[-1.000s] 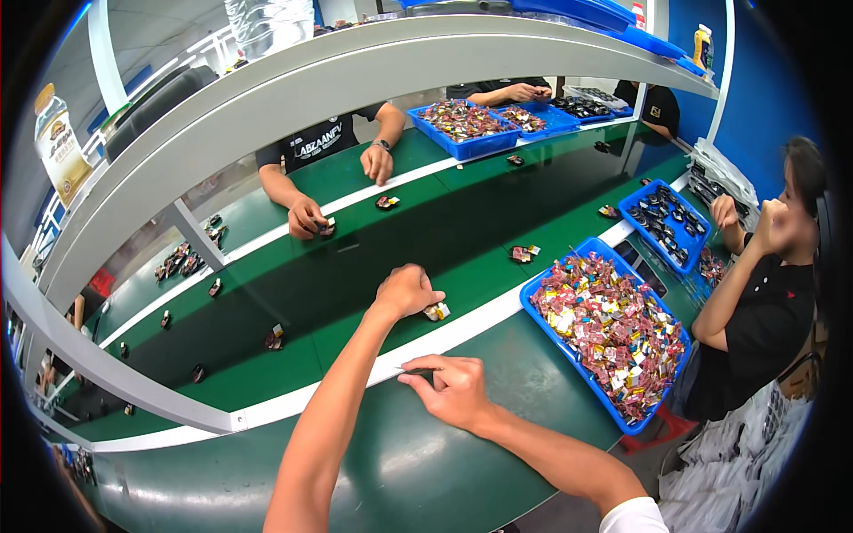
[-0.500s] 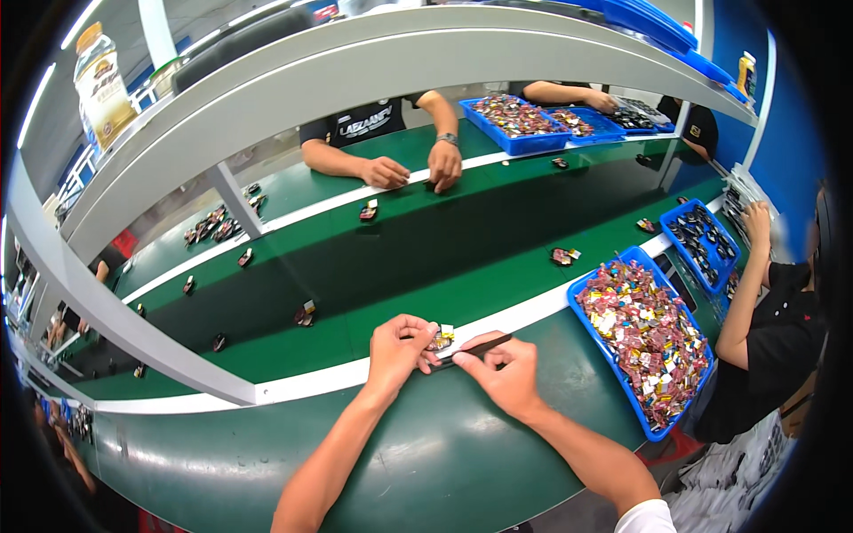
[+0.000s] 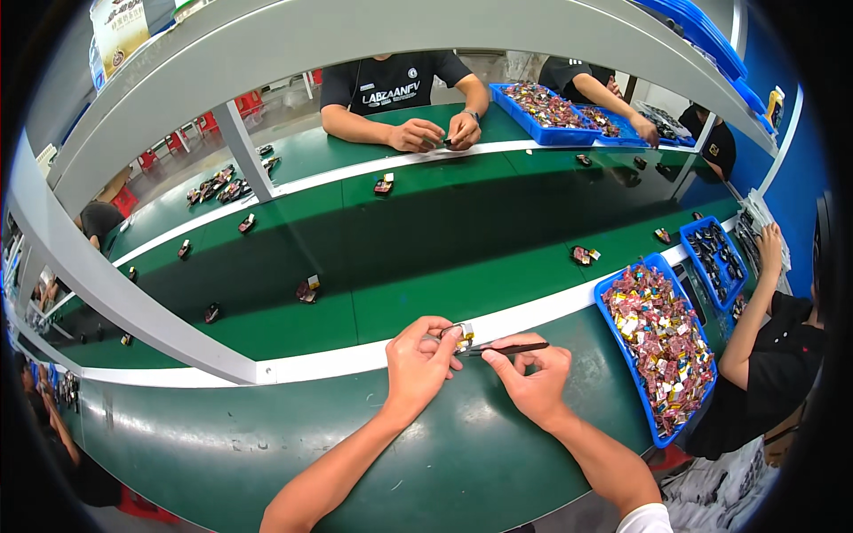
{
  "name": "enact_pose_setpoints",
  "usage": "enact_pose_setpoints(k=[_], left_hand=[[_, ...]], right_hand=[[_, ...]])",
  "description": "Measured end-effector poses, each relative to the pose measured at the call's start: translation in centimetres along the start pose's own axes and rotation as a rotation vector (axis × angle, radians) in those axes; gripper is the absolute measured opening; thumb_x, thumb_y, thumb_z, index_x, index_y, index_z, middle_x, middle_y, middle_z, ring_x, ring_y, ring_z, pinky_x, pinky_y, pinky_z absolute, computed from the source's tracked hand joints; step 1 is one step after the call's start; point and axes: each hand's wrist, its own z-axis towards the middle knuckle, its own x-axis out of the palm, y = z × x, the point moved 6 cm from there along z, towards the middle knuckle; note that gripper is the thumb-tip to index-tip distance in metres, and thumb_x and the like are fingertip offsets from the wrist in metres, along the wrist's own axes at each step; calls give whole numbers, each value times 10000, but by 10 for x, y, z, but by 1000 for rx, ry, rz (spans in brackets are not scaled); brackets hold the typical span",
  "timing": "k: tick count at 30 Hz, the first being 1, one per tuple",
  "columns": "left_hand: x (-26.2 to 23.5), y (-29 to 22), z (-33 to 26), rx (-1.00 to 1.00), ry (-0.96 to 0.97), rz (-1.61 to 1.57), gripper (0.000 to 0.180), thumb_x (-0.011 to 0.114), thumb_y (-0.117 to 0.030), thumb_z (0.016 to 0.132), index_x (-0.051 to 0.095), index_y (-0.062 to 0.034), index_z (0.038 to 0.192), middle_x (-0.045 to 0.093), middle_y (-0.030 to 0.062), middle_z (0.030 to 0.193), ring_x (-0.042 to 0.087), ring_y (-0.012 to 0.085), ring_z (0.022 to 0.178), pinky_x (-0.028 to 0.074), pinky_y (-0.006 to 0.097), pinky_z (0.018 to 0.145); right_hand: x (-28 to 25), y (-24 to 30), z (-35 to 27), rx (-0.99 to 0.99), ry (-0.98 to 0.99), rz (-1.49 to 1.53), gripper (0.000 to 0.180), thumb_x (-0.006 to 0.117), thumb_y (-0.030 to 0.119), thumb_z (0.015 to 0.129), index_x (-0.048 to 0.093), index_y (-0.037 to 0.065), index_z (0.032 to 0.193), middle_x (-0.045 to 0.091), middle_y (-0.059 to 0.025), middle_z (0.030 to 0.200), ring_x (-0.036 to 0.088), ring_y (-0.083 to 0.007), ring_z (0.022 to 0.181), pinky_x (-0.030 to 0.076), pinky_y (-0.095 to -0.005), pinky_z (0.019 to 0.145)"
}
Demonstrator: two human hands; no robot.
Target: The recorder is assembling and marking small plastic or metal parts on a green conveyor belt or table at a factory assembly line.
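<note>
My left hand (image 3: 419, 364) pinches a small dark part with a yellow tag (image 3: 458, 334) just above the white strip at the near edge of the green conveyor belt (image 3: 400, 258). My right hand (image 3: 531, 377) grips thin black tweezers (image 3: 506, 349), whose tip points left and meets the small part. Both hands rest on the dark green table top (image 3: 311, 435), close together.
A blue tray (image 3: 622, 355) full of small colourful parts sits to my right. Single small parts lie along the belt. A person in black sits at my right beside another blue tray (image 3: 711, 253). Across the belt another person works with more blue trays (image 3: 542, 133). A grey shelf frame (image 3: 133, 311) crosses overhead.
My left hand drew the small part back from the belt toward me. My right hand took up the tweezers and brought their tip to the part. The view tilted down.
</note>
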Motion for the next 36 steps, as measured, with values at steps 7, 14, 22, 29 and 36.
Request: enact_pose_setpoints(k=[7,14,22,29,36], left_hand=[[3,-4,-2,70,-16,34,155,717,-58,940,674,72,1014,716,127,859,705,148,611,535,237,463],[4,-3,-3,162,-12,104,181,729,-68,930,674,77,1024,715,146,960,720,148,627,551,252,482],[7,0,1,74,96,-31,221,680,-25,957,638,94,1139,727,173,988,754,212,748,598,261,549],[7,-6,-3,162,116,-44,229,651,6,965,619,98,1172,722,182,1024,765,242,811,622,273,577],[2,-6,-2,233,10,20,200,663,-4,963,640,76,1144,726,164,1031,768,231,822,620,267,571]], right_hand=[[3,1,-3,-71,0,-85,90,847,43,781,769,32,825,773,-7,841,420,-28,391,316,-222,427],[3,-3,-3,-39,1,-71,107,848,46,789,768,35,860,757,-1,797,416,-15,403,302,-219,423],[2,-29,0,364,-5,383,108,747,-40,889,704,-61,986,742,-99,866,681,-100,706,507,-214,605],[2,-25,0,642,44,458,106,704,-82,900,672,-102,999,731,-147,955,741,-201,875,598,-273,781],[5,-30,-3,382,56,386,131,768,-24,878,700,-64,982,728,-68,878,579,-28,635,433,-175,553]])
